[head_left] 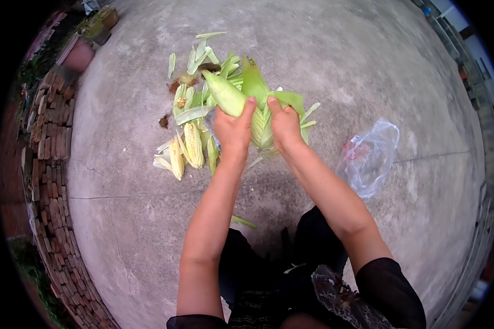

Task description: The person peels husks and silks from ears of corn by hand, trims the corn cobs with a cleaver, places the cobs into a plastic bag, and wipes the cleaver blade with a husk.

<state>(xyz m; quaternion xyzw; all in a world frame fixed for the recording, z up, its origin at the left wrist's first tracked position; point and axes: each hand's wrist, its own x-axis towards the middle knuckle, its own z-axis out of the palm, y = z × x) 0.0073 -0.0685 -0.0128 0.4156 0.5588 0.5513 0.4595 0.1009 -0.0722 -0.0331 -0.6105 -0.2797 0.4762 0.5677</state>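
An ear of corn in pale green husk points up and to the left, brown silk at its tip. My left hand is closed around its lower part, thumb on top. My right hand is closed on green husk leaves folded out to the right of the ear. Both hands are close together above the ground. Behind and left of them lies a heap of loose husks. Two peeled yellow ears lie left of my left forearm, some husk still around them.
A clear plastic bag lies on the concrete ground to the right. Stacked bricks line the left edge, with a reddish pot beyond them. Bits of brown silk lie left of the heap.
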